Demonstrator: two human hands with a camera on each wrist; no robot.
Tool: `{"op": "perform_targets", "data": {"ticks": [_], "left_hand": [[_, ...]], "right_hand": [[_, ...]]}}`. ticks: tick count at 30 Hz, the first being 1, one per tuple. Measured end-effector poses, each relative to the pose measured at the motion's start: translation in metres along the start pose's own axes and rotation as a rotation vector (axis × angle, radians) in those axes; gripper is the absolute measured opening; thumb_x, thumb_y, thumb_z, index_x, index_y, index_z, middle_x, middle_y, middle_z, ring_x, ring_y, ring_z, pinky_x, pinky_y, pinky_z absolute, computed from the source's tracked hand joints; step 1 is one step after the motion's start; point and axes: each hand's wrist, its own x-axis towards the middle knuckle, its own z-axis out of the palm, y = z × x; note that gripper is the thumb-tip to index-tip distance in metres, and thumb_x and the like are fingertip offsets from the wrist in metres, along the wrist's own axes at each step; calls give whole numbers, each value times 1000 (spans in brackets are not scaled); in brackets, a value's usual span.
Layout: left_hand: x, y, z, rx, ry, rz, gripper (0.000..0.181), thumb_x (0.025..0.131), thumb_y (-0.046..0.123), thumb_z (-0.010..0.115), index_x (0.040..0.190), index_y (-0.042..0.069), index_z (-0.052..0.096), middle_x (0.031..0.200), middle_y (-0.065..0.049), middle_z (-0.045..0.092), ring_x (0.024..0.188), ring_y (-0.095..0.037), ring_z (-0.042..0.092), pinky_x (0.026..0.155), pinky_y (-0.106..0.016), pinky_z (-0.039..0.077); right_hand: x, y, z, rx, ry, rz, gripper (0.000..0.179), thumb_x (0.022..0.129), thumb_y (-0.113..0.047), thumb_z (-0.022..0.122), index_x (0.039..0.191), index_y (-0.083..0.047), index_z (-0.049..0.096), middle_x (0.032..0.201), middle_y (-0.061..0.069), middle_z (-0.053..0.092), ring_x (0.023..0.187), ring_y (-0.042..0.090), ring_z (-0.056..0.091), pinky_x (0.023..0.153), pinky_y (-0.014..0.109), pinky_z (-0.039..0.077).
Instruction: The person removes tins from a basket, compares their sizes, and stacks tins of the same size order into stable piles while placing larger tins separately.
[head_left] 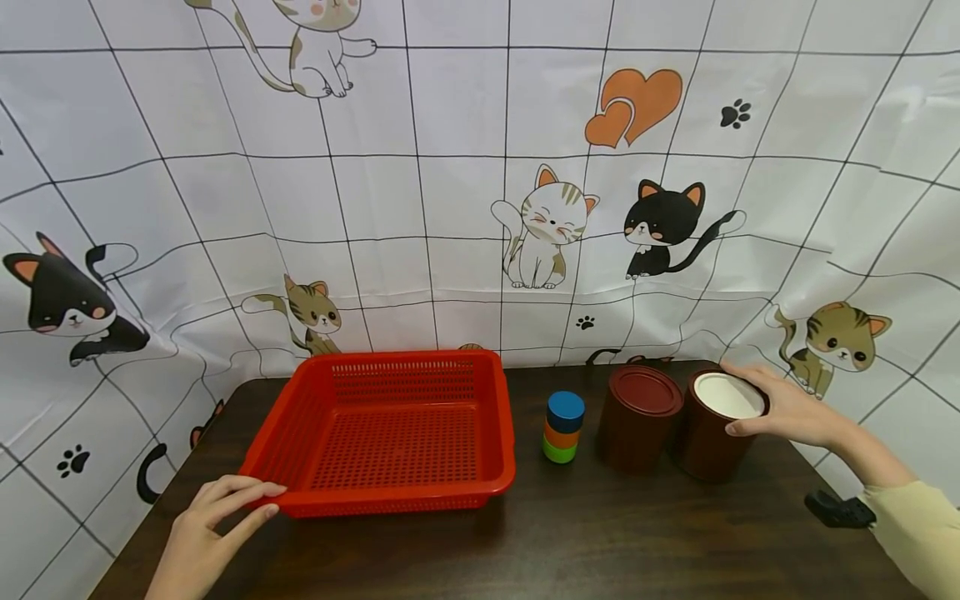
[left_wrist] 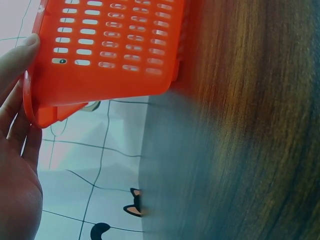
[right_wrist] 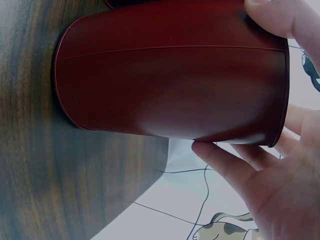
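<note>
At the near-left corner of a red plastic basket (head_left: 390,500), my left hand (head_left: 208,532) pinches the rim between thumb and fingers. The left wrist view shows the thumb on one side of the rim (left_wrist: 29,95) and the fingers behind it. My right hand (head_left: 798,412) grips the upper part of a dark red round canister (head_left: 708,454) with a white top. In the right wrist view the thumb and fingers spread round opposite sides of this canister (right_wrist: 170,90) near its top edge, and its base meets the dark wooden table.
Close to the held canister's left stands another dark red canister (head_left: 633,437) with a red lid. Farther left is a small blue, orange and green stack (head_left: 562,429). A white cat-print sheet (head_left: 450,208) hangs behind the table (head_left: 585,542).
</note>
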Motion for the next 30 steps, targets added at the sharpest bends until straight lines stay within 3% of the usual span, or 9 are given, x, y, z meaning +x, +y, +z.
{"op": "perform_targets", "data": {"ticks": [14, 30], "left_hand": [[0, 2, -1, -9, 6, 12, 34, 75, 10, 84, 102, 30, 77, 97, 19, 63, 96, 14, 42, 80, -10, 34], [0, 2, 0, -4, -2, -6, 32, 76, 12, 85, 101, 31, 77, 97, 19, 64, 97, 13, 41, 80, -10, 34]], "right_hand": [[-1, 1, 2, 1, -14, 12, 98, 75, -34, 83, 152, 1, 33, 137, 30, 43, 108, 42, 55, 72, 45, 47], [2, 2, -1, 0, -62, -9, 95, 77, -31, 81, 151, 3, 32, 130, 28, 47, 100, 29, 55, 69, 36, 45]]}}
